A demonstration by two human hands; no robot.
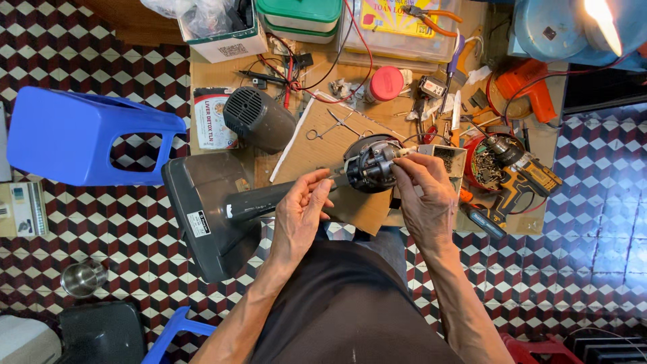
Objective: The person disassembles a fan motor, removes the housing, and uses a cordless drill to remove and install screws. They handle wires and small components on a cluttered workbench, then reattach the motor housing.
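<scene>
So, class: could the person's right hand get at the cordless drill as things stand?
Probably yes. The drill lies uncovered on the bench just beyond the right hand, with nothing between them. But the hand's fingers are busy on the fan motor, so they would have to let go first.

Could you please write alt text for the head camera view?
Seen from above, a person's left hand steadies a dark grey stand fan's neck while the right hand grips its exposed fan motor, over a cluttered cardboard-topped workbench with a cordless drill nearby.
</scene>
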